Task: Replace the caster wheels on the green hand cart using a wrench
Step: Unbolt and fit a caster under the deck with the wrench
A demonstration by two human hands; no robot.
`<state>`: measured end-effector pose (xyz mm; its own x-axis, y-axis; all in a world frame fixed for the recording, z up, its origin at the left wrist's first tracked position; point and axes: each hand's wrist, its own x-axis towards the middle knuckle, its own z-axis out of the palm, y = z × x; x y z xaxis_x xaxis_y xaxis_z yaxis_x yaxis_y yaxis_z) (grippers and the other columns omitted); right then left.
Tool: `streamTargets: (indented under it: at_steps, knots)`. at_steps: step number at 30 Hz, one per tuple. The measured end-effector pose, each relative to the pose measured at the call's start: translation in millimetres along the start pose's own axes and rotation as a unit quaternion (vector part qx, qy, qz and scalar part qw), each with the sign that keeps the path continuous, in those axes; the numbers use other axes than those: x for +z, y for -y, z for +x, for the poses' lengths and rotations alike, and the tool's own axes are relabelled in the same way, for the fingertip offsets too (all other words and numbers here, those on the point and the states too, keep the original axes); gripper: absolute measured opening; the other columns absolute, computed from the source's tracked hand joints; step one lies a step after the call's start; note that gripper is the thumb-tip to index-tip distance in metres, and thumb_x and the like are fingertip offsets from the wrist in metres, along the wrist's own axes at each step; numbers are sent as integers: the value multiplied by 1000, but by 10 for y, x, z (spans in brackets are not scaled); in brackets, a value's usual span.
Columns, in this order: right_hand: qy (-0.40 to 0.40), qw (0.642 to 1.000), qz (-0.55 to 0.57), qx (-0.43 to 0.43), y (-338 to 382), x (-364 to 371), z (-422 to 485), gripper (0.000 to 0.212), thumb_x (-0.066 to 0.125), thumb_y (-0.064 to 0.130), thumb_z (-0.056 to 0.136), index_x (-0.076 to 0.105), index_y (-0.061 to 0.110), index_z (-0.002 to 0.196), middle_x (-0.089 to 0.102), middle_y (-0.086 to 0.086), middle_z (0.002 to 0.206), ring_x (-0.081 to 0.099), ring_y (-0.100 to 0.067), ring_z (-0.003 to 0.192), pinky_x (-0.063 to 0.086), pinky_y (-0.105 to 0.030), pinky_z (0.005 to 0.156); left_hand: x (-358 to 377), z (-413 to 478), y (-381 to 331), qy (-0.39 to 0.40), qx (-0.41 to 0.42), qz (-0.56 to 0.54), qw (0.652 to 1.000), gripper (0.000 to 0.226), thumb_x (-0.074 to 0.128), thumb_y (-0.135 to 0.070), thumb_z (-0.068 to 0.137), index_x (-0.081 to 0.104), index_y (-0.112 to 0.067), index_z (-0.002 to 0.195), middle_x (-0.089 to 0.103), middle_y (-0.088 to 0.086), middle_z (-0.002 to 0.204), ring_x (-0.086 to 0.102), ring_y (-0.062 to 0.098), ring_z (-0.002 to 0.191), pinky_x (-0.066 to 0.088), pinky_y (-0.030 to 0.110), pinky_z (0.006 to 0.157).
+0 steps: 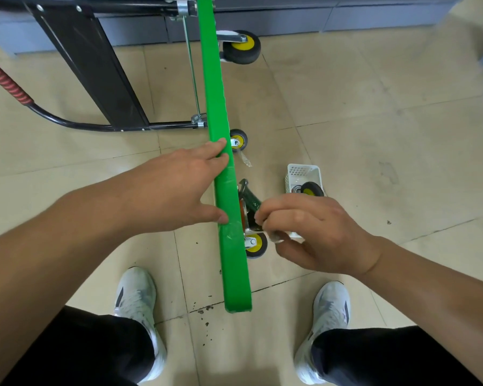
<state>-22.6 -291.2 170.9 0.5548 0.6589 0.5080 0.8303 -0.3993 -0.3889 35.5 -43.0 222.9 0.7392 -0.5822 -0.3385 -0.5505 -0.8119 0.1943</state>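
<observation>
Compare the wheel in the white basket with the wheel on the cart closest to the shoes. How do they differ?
The basket wheel lies loose in the white basket; the cart wheel sits in a metal bracket on the green cart. The basket wheel is half hidden by the right hand; the cart wheel shows almost whole. Both have black tyres and yellow hubs.

light: bright, even, diffuse | shadows: faint, soft beside shoes [134,296] at 6 o'clock | glare: pale sheen on green cart [230,246], centre | blur: right hand [318,232] fingertips slightly smeared; 1 o'clock corner soft | distortion: cabinet [374,12] bows at 12 o'clock
</observation>
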Motion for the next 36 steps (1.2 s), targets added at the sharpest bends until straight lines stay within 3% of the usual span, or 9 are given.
streamTargets:
  at_steps: [4,13,17,21,23,26,28,32,36]
  knots:
    - [-17,1000,10,-18,40,-72,43,27,75,7,91,54,12,107,70,-13,101,63,-25,88,49,-24,82,-2,4,5,0,-4,-3,1000,100,61,-67,82,18,-19,159,-3,-4,168,19,15,151,19,23,117]
    - [17,998,38,-36,86,-35,125,8,48,8,104,52,11,110,69,-16,103,60,-29,86,52,-34,77,-6,10,-11,4,-11,7,1000,99,61,-69,81,22,-20,158,-2,-6,168,28,20,148,29,31,116]
    - [3,1000,14,-24,98,23,246,29,58,-7,94,50,11,115,68,-14,95,58,-30,79,51,-39,70,-7,21,-12,1,-14,-5,1000,99,64,-66,80,23,-20,158,-2,-9,168,28,20,148,32,35,116]
    - [-12,998,-7,61,105,66,404,35,64,-7,88,56,13,115,57,7,89,43,-6,80,43,-18,75,3,12,-10,-14,-8,-28,999,92,69,-63,79,33,-22,154,5,-8,168,32,20,146,33,34,115]
    - [-38,992,23,121,79,14,500,33,59,4,94,51,20,121,61,8,91,49,-5,77,50,-26,73,-4,14,-18,-18,-7,-32,999,90,70,-62,79,33,-26,154,7,-10,167,36,21,143,34,32,112]
    - [-89,972,107,188,-61,-109,590,26,56,8,101,49,6,126,68,-6,95,66,-18,71,57,-46,68,1,12,-20,-15,-18,-30,999,98,69,-60,81,21,-25,159,1,-11,168,35,18,143,30,27,112]
    - [-98,963,144,207,-133,-143,583,23,56,7,103,48,5,124,68,-8,96,68,-21,71,57,-48,68,48,-10,-14,-22,-29,-80,996,98,72,-53,81,20,-22,159,0,-13,167,34,13,143,29,23,111]
    - [-114,956,178,203,-140,-117,495,24,54,3,103,43,12,122,68,-15,98,68,-21,71,58,-48,69,191,-72,-70,-65,-58,-264,961,99,81,-38,77,25,-24,158,6,-24,164,46,5,132,50,23,100]
    - [-108,959,169,200,-135,-133,438,24,52,3,104,41,14,123,68,-16,100,69,-20,73,58,-46,69,210,-54,-136,-100,-64,-264,957,93,81,-42,74,36,-21,154,15,-20,164,58,10,118,55,28,96]
